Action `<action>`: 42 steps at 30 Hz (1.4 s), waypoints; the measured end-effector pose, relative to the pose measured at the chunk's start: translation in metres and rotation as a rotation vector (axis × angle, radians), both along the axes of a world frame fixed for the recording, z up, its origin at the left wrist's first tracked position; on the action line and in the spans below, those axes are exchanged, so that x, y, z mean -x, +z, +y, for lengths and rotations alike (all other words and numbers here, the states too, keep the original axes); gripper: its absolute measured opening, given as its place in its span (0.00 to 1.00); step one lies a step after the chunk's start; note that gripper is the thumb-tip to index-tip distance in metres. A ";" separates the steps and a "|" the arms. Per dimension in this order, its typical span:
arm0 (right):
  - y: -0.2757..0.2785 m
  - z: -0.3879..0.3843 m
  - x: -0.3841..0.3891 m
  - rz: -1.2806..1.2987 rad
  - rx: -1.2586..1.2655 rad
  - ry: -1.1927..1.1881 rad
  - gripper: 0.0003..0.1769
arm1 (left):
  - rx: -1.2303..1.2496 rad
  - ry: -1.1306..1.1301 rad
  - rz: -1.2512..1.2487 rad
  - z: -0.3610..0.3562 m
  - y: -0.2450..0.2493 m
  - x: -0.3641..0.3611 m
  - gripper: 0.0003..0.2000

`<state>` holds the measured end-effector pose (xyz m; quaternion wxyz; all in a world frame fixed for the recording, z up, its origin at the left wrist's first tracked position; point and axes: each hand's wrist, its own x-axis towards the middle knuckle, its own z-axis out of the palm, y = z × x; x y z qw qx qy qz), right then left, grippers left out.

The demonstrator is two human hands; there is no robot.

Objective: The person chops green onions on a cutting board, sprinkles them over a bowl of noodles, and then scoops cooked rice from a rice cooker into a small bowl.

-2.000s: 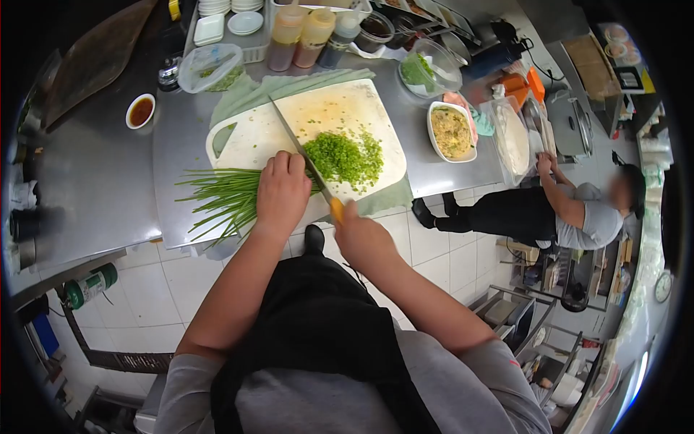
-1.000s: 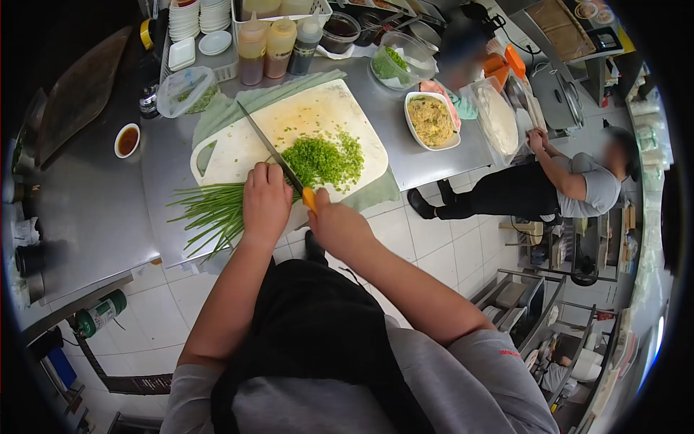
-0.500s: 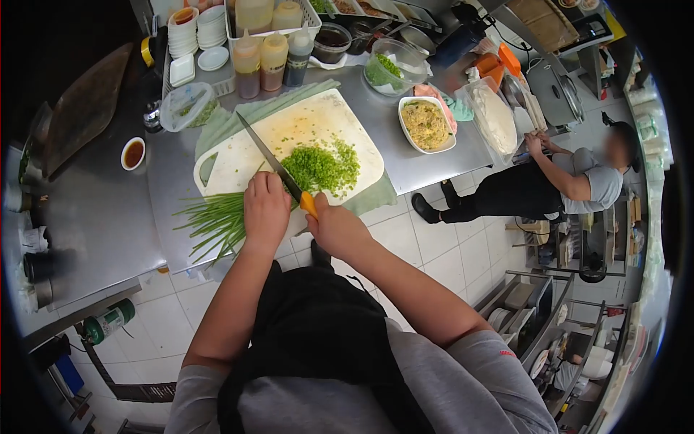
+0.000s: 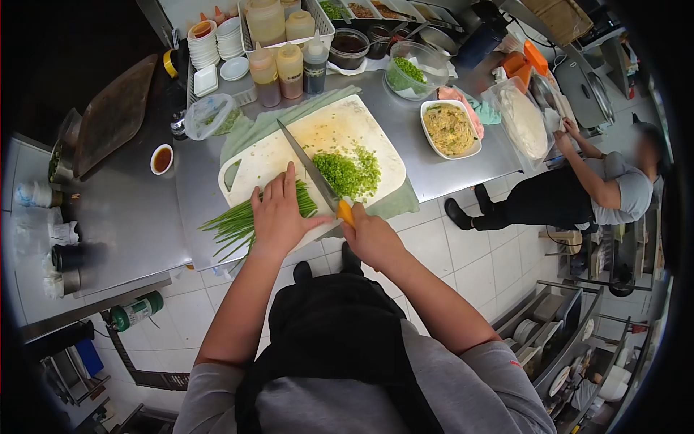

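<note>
My left hand (image 4: 278,220) lies over a bundle of long green onion stalks (image 4: 230,224) at the near edge of a white cutting board (image 4: 278,141), its fingers spread and the thumb pointing at the knife. My right hand (image 4: 374,242) is closed round the yellow handle of a kitchen knife (image 4: 313,168). The blade rests on or just above the board, tip pointing away and left. To the right of the blade sits a pile of chopped green onion (image 4: 348,173). Beneath the board is a green cloth (image 4: 405,199).
Behind the board stand squeeze bottles (image 4: 290,71) and a lidded plastic tub (image 4: 210,117). A small sauce dish (image 4: 162,159) is at left. On the right are a bowl of noodle-like food (image 4: 450,129) and a clear bowl of greens (image 4: 416,69). A co-worker (image 4: 578,188) stands at the counter's right end.
My left hand has gone from fingers bunched beside the blade to spread out over the stalks, a little away from the knife. The whole view has shifted slightly.
</note>
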<state>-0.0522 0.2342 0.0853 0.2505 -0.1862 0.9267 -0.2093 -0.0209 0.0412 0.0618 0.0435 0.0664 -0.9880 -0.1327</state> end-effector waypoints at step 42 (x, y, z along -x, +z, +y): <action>0.008 -0.041 0.030 0.154 -0.023 0.076 0.19 | -0.063 -0.011 0.314 -0.014 -0.043 -0.019 0.32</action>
